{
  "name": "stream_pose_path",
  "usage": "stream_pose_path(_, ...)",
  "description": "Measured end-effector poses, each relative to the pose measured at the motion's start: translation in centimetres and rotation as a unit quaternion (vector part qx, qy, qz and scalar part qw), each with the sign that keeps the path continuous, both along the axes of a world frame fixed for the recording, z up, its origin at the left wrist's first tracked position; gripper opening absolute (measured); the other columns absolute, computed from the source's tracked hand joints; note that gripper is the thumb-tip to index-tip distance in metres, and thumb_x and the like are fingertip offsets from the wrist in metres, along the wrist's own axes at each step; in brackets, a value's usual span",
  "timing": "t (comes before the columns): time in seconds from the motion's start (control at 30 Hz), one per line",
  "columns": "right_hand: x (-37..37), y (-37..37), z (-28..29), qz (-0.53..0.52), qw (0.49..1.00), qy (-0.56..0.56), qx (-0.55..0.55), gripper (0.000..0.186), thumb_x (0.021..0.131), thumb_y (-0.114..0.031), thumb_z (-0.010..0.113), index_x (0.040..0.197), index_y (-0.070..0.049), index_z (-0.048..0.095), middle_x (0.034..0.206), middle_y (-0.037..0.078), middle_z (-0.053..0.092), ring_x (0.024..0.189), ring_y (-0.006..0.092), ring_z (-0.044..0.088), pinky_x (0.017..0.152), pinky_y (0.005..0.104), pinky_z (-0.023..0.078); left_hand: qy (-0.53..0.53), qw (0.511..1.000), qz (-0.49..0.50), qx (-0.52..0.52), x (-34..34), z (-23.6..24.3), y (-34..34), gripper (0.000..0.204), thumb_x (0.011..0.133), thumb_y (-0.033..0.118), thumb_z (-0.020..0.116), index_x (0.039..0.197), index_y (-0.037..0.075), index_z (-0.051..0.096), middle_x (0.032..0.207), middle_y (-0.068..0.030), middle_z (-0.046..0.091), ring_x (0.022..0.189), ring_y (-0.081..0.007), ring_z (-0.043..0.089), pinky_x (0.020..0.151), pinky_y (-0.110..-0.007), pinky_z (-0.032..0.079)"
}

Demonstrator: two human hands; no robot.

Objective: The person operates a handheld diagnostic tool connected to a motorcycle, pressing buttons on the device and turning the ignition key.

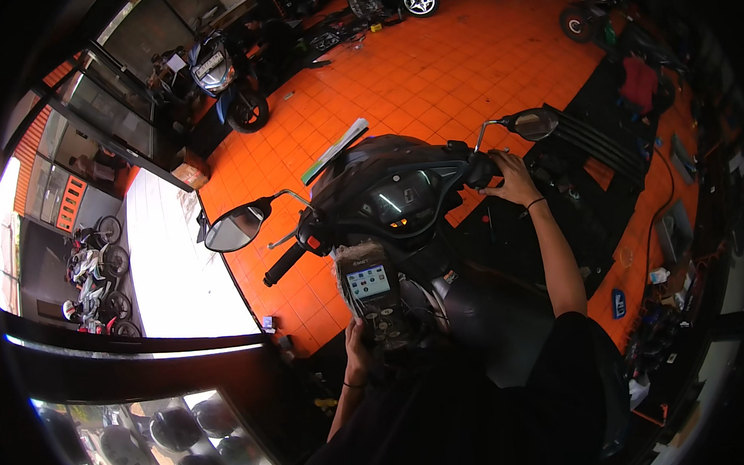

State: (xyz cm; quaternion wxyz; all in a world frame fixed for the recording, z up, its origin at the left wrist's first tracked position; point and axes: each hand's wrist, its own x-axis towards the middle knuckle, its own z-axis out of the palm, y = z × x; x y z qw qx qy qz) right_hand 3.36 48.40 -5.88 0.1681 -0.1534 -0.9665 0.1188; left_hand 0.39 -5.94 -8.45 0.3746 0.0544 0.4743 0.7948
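A black scooter (362,184) stands in front of me, its instrument panel (404,200) showing small orange lights. My left hand (357,354) holds a handheld diagnostic scanner (379,314) by its left side, above the scooter's seat area. The scanner's screen (368,283) is lit with rows of icons, and clear plastic wraps its top. With bent fingers, my right hand (513,180) grips the right handlebar grip (480,173), which is partly hidden. The left handlebar grip (284,265) is free of any hand. Mirrors (237,227) rise from both sides of the handlebar.
Orange tiles (295,145) cover the floor, with a black mat (544,226) at right. Other motorcycles (219,78) stand at far left and far right. A cardboard box (190,168) sits by the doorway. A person in red (639,84) is at far right. Helmets (176,428) show at lower left.
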Motion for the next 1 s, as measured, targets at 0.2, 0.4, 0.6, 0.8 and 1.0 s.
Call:
stream_pose_path(0.2, -0.1, 0.0, -0.2, -0.01, 1.0, -0.018, 0.003, 0.106, 0.068, -0.074, 0.08, 0.144, -0.006, 0.05, 0.15, 0.015, 0.047, 0.143, 0.0369, 0.041, 0.121, 0.0577, 0.032, 0.079, 0.996, 0.01, -0.032, -0.1, -4.8, -1.5, 0.052, 0.1, 0.013, 0.061, 0.147, 0.0, 0.043, 0.138, -0.0236, 0.055, 0.125, -0.0322, 0.06, 0.101, -0.041, 0.053)
stream_pose_path(0.4, 0.3, -1.2, -0.3, -0.044, 0.999, 0.009, 0.029, 0.101, 0.077, -0.07, 0.075, 0.148, -0.005, 0.044, 0.157, 0.021, 0.035, 0.148, 0.0426, 0.031, 0.122, 0.0603, 0.027, 0.126, 0.99, 0.014, -0.066, -0.3, -8.1, -2.5, 0.064, 0.09, -0.004, 0.07, 0.148, 0.005, 0.044, 0.139, -0.0266, 0.054, 0.124, -0.0386, 0.059, 0.103, -0.044, 0.051)
stream_pose_path(0.6, 1.7, -9.2, -6.2, -0.172, 0.958, 0.228, 0.001, 0.085, 0.093, -0.045, 0.072, 0.153, 0.0, 0.032, 0.156, 0.025, 0.034, 0.145, 0.0423, 0.034, 0.118, 0.0583, 0.031, 0.196, 0.975, 0.026, -0.103, 0.3, -0.9, -0.5, 0.045, 0.103, 0.022, 0.053, 0.141, -0.002, 0.051, 0.131, -0.0178, 0.061, 0.121, -0.0272, 0.06, 0.102, -0.038, 0.049)
stream_pose_path(0.8, 3.0, -19.6, -14.9, -0.224, 0.914, 0.185, -0.282, 0.072, 0.088, -0.018, 0.075, 0.146, 0.005, 0.04, 0.139, 0.026, 0.048, 0.124, 0.0423, 0.053, 0.107, 0.0513, 0.041, 0.205, 0.971, 0.053, -0.114, 1.8, 4.6, 0.9, 0.053, 0.106, 0.033, 0.047, 0.142, -0.006, 0.051, 0.132, -0.0138, 0.062, 0.121, -0.0196, 0.058, 0.104, -0.032, 0.045)
stream_pose_path(1.0, 8.3, -24.3, -21.2, -0.173, 0.961, 0.017, -0.216, 0.055, 0.087, -0.016, 0.073, 0.134, 0.003, 0.051, 0.128, 0.025, 0.056, 0.12, 0.0423, 0.056, 0.103, 0.0503, 0.045, 0.357, 0.92, 0.06, -0.152, 1.6, 3.0, 0.7, 0.056, 0.089, -0.007, 0.064, 0.142, 0.001, 0.046, 0.128, -0.0246, 0.057, 0.113, -0.0343, 0.064, 0.094, -0.042, 0.055)
